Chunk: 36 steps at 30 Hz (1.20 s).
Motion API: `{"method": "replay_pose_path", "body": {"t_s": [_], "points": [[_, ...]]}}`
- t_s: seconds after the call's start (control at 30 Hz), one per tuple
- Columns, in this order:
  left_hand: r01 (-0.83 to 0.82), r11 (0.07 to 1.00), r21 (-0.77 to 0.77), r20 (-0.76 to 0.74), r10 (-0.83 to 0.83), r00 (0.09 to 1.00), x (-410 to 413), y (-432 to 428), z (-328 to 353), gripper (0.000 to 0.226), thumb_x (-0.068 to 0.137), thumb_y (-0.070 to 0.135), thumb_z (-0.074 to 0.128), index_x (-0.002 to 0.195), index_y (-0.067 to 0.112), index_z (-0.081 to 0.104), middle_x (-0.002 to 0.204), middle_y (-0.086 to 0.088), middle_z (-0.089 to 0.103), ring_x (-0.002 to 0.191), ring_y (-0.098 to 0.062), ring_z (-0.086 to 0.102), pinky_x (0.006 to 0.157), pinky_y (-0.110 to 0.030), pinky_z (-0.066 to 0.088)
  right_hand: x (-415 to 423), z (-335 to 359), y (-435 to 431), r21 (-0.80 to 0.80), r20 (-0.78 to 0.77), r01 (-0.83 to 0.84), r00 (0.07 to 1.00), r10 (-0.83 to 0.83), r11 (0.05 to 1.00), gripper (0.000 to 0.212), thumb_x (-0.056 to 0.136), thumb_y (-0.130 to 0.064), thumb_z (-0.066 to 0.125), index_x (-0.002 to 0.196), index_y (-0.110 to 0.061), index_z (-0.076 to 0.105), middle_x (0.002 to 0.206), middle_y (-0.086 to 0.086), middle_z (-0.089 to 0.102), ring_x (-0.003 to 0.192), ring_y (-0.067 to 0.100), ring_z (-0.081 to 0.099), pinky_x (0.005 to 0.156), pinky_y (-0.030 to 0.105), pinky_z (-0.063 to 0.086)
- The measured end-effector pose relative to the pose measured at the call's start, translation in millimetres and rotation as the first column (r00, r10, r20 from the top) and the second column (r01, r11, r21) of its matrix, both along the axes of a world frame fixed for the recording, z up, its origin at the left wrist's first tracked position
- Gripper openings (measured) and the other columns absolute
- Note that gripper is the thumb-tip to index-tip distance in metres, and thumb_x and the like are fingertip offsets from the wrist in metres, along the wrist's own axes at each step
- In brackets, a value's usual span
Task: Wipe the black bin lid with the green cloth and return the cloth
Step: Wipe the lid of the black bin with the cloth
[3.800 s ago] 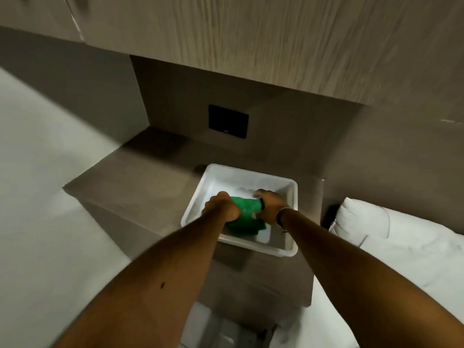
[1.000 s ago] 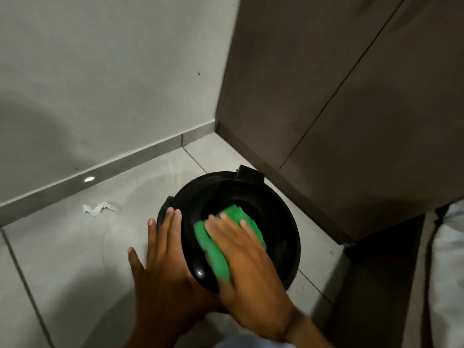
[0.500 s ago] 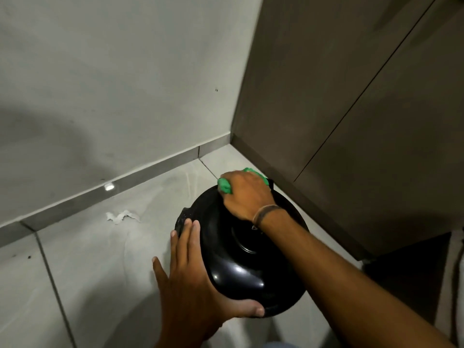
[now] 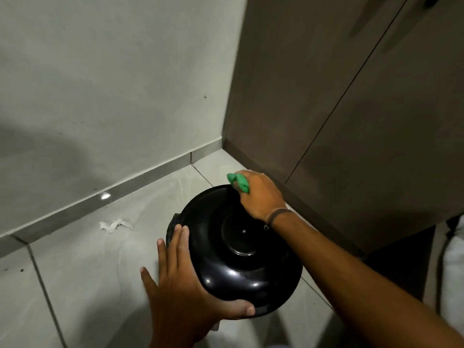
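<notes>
Black and glossy, the round bin lid [image 4: 238, 249] fills the lower centre of the head view, dome side up, with a circular recess at its middle and bright highlights along its near edge. It is closed over a bin of which only a dark sliver shows at the left rim.

Left hand [image 4: 180, 292]: laid against the lid's near-left side, fingers extended and held close together along the rim, thumb hooked under the near edge; the hand steadies the lid rather than enclosing it.

Right hand [image 4: 261, 194]: reaching across from the lower right to the far rim of the lid, fingers curled tightly around the bunched green cloth [image 4: 238, 182], which protrudes from the fist on its far-left side and meets the lid at the rim. A thin dark band [image 4: 277, 213] circles the wrist.

Surroundings: pale grey floor tiles [image 4: 75, 272] with dark grout lines; a grey skirting strip [image 4: 125, 189] at the foot of a light wall [image 4: 113, 71]; brown cabinet panels [image 4: 351, 121] at the right, forming a corner just beyond the lid. A small crumpled white scrap [image 4: 114, 225] lies on the floor left of the bin, apart from it. White fabric shows at the right edge, too cropped to identify.
</notes>
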<state>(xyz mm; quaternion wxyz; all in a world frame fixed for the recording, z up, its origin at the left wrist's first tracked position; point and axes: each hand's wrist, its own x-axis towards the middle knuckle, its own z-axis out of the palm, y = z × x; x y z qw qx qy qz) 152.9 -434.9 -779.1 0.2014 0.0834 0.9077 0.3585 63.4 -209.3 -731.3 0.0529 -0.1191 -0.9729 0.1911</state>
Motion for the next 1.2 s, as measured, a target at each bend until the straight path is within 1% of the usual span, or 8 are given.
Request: {"method": "replay_pose_path", "body": {"t_s": [0.13, 0.3, 0.4, 0.6, 0.8, 0.97, 1.1, 1.2], "points": [[0.012, 1.000, 0.009, -0.039, -0.012, 0.999, 2, -1, 0, 0.191, 0.005, 0.111, 0.062, 0.164, 0.042, -0.018, 0.177, 0.021, -0.019, 0.168, -0.023, -0.009, 0.129, -0.076, 0.012, -1, -7, -7, -0.029, -0.010, 0.173, 0.985, -0.173, 0.984, 0.015, 0.089, -0.016, 0.060, 0.097, -0.018, 0.072, 0.097, 0.005, 0.074, 0.093, 0.030, 0.069, 0.088, 0.037, 0.056], [0.009, 1.000, -0.026, -0.052, -0.010, 0.999, 2, 0, -2, 0.190, 0.001, 0.114, 0.053, 0.163, 0.043, -0.018, 0.177, 0.023, -0.015, 0.168, -0.023, -0.007, 0.128, -0.077, 0.013, -13, 14, -77, 0.089, 0.182, -0.290, 0.945, 0.270, 0.953, 0.004, 0.080, -0.021, 0.061, 0.082, -0.024, 0.062, 0.097, 0.008, 0.076, 0.096, 0.034, 0.068, 0.099, 0.040, 0.049], [0.007, 1.000, -0.017, -0.016, -0.007, 1.000, -1, 0, -2, 0.193, -0.002, 0.113, 0.055, 0.161, 0.046, -0.024, 0.176, 0.023, -0.018, 0.168, -0.024, -0.010, 0.129, -0.076, 0.011, -3, 12, -86, 0.110, 0.233, -0.458, 0.875, 0.425, 0.882, 0.021, 0.083, -0.029, 0.058, 0.099, -0.025, 0.070, 0.106, 0.004, 0.076, 0.105, 0.030, 0.068, 0.103, 0.043, 0.050], [0.018, 1.000, 0.020, -0.011, -0.018, 1.000, -2, -1, 2, 0.190, 0.003, 0.111, 0.063, 0.160, 0.050, -0.023, 0.175, 0.026, -0.019, 0.168, -0.022, -0.012, 0.127, -0.079, 0.006, -22, 21, -31, 0.206, 0.270, -0.080, 0.963, 0.022, 0.975, 0.035, 0.090, -0.027, 0.057, 0.122, -0.019, 0.068, 0.124, 0.010, 0.072, 0.117, 0.035, 0.065, 0.100, 0.037, 0.048], [0.033, 0.992, -0.118, -0.089, -0.043, 0.995, -1, 3, -4, 0.193, 0.003, 0.118, 0.035, 0.167, 0.032, -0.015, 0.182, 0.008, -0.002, 0.169, -0.027, -0.001, 0.126, -0.074, 0.024, 88, -8, -82, 0.005, 0.037, -0.456, 0.889, 0.455, 0.890, 0.065, 0.087, -0.026, 0.054, 0.152, -0.023, 0.049, 0.160, -0.005, 0.048, 0.157, 0.016, 0.029, 0.132, 0.036, 0.009], [0.028, 0.999, -0.021, -0.036, -0.029, 0.999, 2, 3, 1, 0.193, -0.002, 0.108, 0.066, 0.163, 0.044, -0.010, 0.178, 0.023, -0.006, 0.169, -0.025, 0.000, 0.125, -0.080, 0.017, 149, -14, 0, -0.085, -0.098, -0.074, 0.993, 0.065, 0.994, 0.046, 0.105, -0.020, 0.051, 0.150, -0.027, 0.054, 0.158, -0.005, 0.053, 0.153, 0.018, 0.038, 0.129, 0.044, 0.023], [0.020, 1.000, -0.021, -0.039, -0.020, 0.999, 1, 1, 5, 0.192, 0.001, 0.107, 0.070, 0.164, 0.044, -0.010, 0.178, 0.024, -0.009, 0.169, -0.022, -0.005, 0.127, -0.077, 0.009, 80, -3, 42, -0.468, 0.006, 0.258, 0.957, -0.289, 0.845, 0.033, 0.107, -0.026, 0.052, 0.138, -0.024, 0.065, 0.135, 0.004, 0.070, 0.128, 0.027, 0.064, 0.111, 0.045, 0.049], [0.014, 1.000, 0.003, -0.046, -0.014, 0.999, 1, -1, 3, 0.191, 0.002, 0.108, 0.068, 0.164, 0.045, -0.011, 0.177, 0.025, -0.009, 0.169, -0.022, -0.003, 0.126, -0.079, 0.012, 124, -27, 22, -0.463, -0.056, 0.293, 0.932, -0.358, 0.837, 0.042, 0.107, -0.033, 0.052, 0.148, -0.026, 0.055, 0.150, -0.002, 0.060, 0.140, 0.017, 0.054, 0.121, 0.045, 0.041]]}}
